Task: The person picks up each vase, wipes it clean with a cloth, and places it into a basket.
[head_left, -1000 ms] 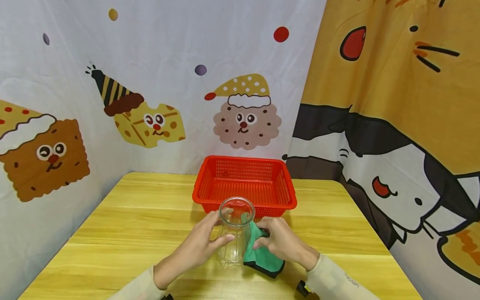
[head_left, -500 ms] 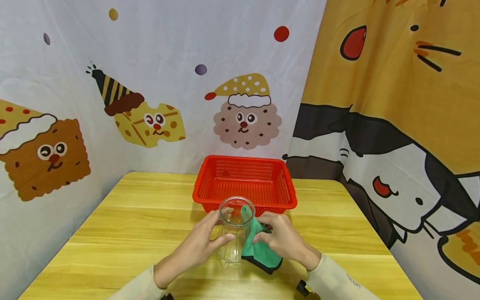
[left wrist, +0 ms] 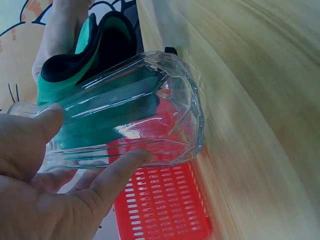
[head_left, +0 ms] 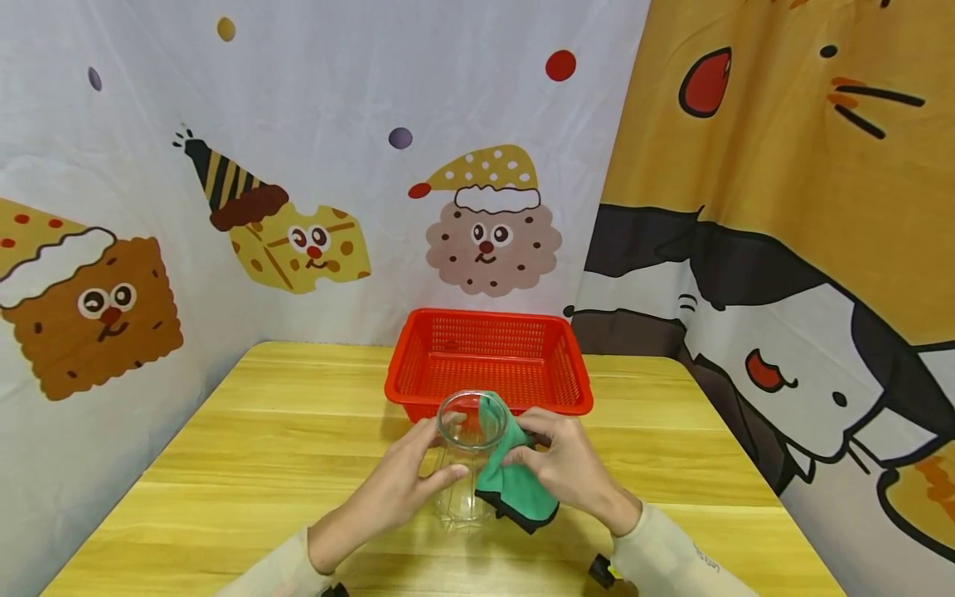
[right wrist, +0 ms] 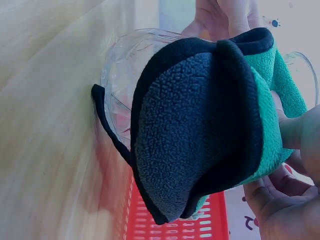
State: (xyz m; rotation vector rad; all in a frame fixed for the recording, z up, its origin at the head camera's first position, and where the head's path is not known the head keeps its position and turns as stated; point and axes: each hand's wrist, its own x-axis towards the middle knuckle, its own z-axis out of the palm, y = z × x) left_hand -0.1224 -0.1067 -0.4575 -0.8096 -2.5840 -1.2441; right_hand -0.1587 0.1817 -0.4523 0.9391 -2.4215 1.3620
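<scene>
A clear faceted glass (head_left: 466, 464) stands upright on the wooden table (head_left: 261, 448). My left hand (head_left: 395, 489) grips its left side, thumb and fingers curled round the wall (left wrist: 125, 130). My right hand (head_left: 570, 468) holds a green cloth with a black backing (head_left: 515, 485) against the glass's right side. One corner of the cloth reaches over the rim into the mouth. In the right wrist view the folded cloth (right wrist: 210, 130) covers most of the glass (right wrist: 120, 80).
A red plastic basket (head_left: 488, 361) with nothing visible inside stands just behind the glass, near the table's far edge. Printed fabric walls close in the back, left and right. Bare tabletop lies to the left and right of my hands.
My right hand has lifted the cloth up along the glass's right side, and the cloth's corner now reaches over the rim. The left hand and the glass have stayed put.
</scene>
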